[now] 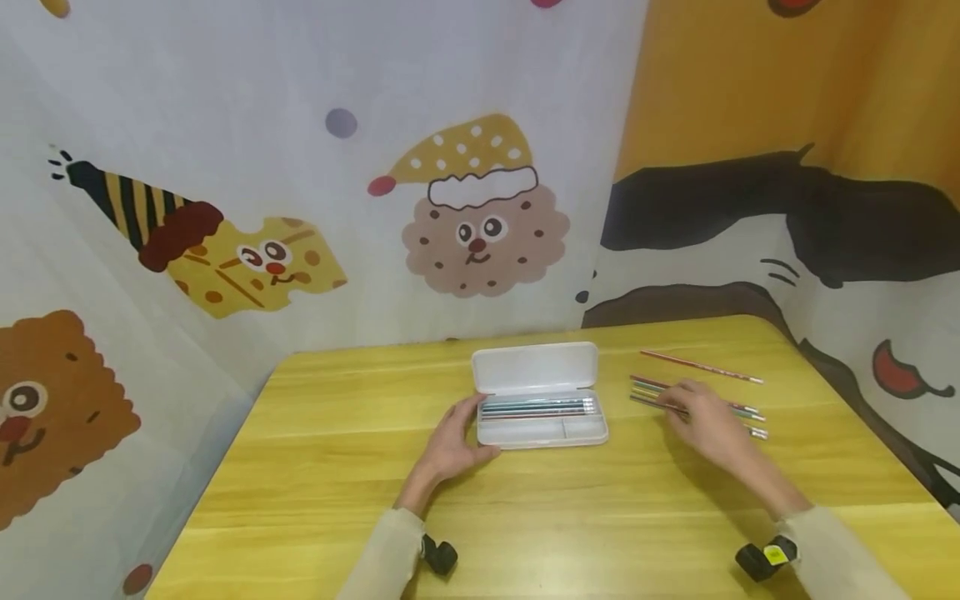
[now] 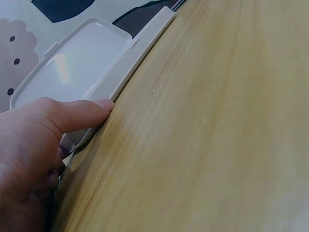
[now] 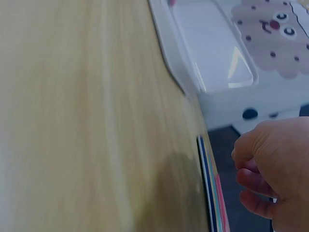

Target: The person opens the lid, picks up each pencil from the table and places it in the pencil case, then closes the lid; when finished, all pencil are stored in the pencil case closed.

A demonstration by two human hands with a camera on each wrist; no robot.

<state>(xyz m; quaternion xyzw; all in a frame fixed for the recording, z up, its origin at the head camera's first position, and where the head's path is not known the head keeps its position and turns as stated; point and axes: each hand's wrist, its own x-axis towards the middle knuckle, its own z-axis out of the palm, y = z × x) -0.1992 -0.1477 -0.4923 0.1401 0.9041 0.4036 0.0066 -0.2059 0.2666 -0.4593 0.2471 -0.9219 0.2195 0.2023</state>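
A white pencil case (image 1: 517, 433) lies open on the table, its lid (image 1: 536, 367) tipped up at the back. Several dark blue-green pencils (image 1: 532, 408) lie side by side in its rear compartment. My left hand (image 1: 453, 446) grips the case's left end, with the thumb (image 2: 89, 113) along its front edge. To the right of the case my right hand (image 1: 708, 425) is over a loose row of pencils (image 3: 207, 179), dark, teal, yellow and red, partly hidden beneath it. In the right wrist view its fingers (image 3: 253, 181) bend loosely just above the row, with no pencil visible between them.
A single red pencil (image 1: 701, 367) lies apart behind the row. The yellow wood-grain table (image 1: 540, 517) ends at a curtain (image 1: 300, 167) with cartoon prints along its back. The case's front compartments hold nothing visible.
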